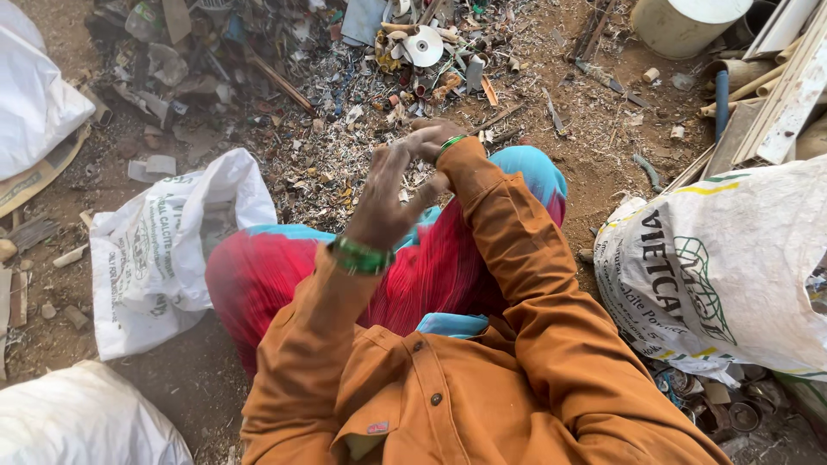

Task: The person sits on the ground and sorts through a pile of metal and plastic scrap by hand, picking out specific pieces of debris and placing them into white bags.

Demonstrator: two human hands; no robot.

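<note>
Centre frame, the left hand (389,205) is raised with its fingers spread and loosely curled, holding nothing visible. Just above it, the right hand (431,138) reaches toward the scrap pile (362,103) at upper centre; whether it grips anything cannot be told. An open white sack (164,250) lies at left, another sack (732,267) at right.

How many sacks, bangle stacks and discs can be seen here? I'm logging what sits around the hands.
White sacks: 5, namely top left, left of the knees, bottom left, the small one at the right and the large one at the right.
Green bangle stacks: 2, on the left wrist and the right wrist.
White discs: 1.
Total: 8
</note>
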